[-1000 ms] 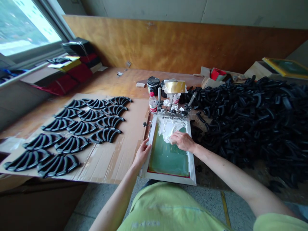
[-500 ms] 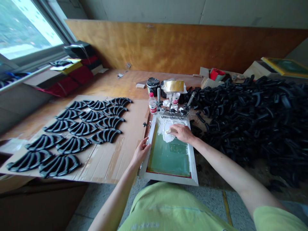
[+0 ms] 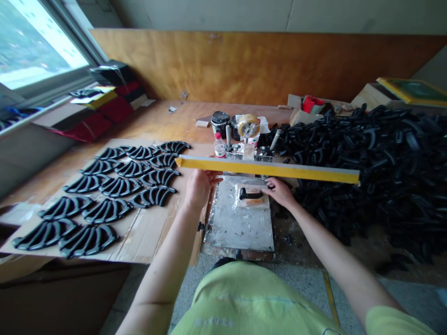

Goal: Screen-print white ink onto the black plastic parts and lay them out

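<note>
A framed screen (image 3: pixel 268 168) is tilted up and seen edge-on, its yellow edge spanning above both hands. My left hand (image 3: pixel 200 186) is under the left part of this edge, fingers closed at the frame; their exact hold is partly hidden. Below it lies a flat metal plate (image 3: pixel 240 228). On the plate, a small curved black piece (image 3: pixel 252 194) rests in a light-coloured holder (image 3: pixel 253 202). My right hand (image 3: pixel 281 193) is just right of the black piece, its thumb and fingers apart, with nothing visible between them.
Rows of curved black pieces (image 3: pixel 120 186) lie on cardboard (image 3: pixel 139 242) at the left. A big heap of black pieces (image 3: pixel 349 139) covers the right. Behind the screen are a bottle (image 3: pixel 220 145), a dark tub (image 3: pixel 220 123) and a tape roll (image 3: pixel 248 125).
The screen has swung up off the plate, uncovering the black piece. My left hand has moved forward. My right hand has left the white paste and come to the right of the black piece.
</note>
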`<state>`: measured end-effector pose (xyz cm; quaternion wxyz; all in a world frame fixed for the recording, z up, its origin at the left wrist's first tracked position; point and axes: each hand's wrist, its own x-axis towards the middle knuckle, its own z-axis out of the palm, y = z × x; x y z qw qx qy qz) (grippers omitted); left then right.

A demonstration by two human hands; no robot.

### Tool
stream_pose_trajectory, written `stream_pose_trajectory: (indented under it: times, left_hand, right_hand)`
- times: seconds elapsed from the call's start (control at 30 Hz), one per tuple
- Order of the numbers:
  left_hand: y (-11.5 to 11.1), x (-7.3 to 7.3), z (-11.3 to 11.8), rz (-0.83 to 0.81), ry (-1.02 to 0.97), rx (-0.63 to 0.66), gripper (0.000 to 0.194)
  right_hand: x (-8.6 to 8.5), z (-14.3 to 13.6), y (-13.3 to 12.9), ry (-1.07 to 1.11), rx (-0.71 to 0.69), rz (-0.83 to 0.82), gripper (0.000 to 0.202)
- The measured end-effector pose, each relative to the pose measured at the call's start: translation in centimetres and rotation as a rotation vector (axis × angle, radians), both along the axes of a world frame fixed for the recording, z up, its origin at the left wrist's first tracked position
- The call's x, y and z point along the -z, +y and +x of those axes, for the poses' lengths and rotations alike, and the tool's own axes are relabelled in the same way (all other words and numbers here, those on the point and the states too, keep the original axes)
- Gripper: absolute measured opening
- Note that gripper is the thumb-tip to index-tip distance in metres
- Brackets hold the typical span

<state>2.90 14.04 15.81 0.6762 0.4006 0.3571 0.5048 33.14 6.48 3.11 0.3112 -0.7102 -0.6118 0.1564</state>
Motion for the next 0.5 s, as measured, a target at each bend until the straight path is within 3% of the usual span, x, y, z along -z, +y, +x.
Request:
stream_pose_trajectory:
  times: [0.07,0.13,0.2,0.3,0.37,0.4,0.43,0.5]
  left_hand:
    - [-1.5,1.7,1.0,-0.081,0.017,-0.031,0.045]
    - [-4.2,4.2,1.9,-0.24,0.101,0.096,0.048]
    - [-7.3,7.0,2.6,-0.418,0.189,0.305,0.054]
    - [-10.2,10.3,2.3,-0.525,0.239,0.356,0.054]
    - [-10.0,12.0,0.4,-0.495,0.353,0.279,0.052]
    - [-9.4,12.8,-1.1,-0.467,0.456,0.234,0.052]
    - [-8.5,13.6,-3.0,-0.412,0.567,0.191,0.052]
    - [-6.3,15.2,-7.2,-0.36,0.866,0.125,0.05]
  right_hand:
    - [0.8,-3.1,-1.0,-0.153,-0.145,-0.042,0.032]
    - [0.5,-6.2,-1.8,-0.274,-0.159,-0.031,0.021]
    - [-0.2,-9.0,-3.0,-0.321,-0.133,0.019,0.012]
    - [-1.0,-12.3,-5.1,-0.349,-0.307,0.128,0.016]
    - [-1.1,-12.3,-6.4,-0.337,-0.451,0.153,0.021]
    - [-0.9,-11.4,-6.8,-0.326,-0.456,0.138,0.022]
    - [-0.7,-9.8,-7.2,-0.324,-0.395,0.1,0.023]
    - [-0.1,-5.5,-7.9,-0.364,-0.134,-0.035,0.022]
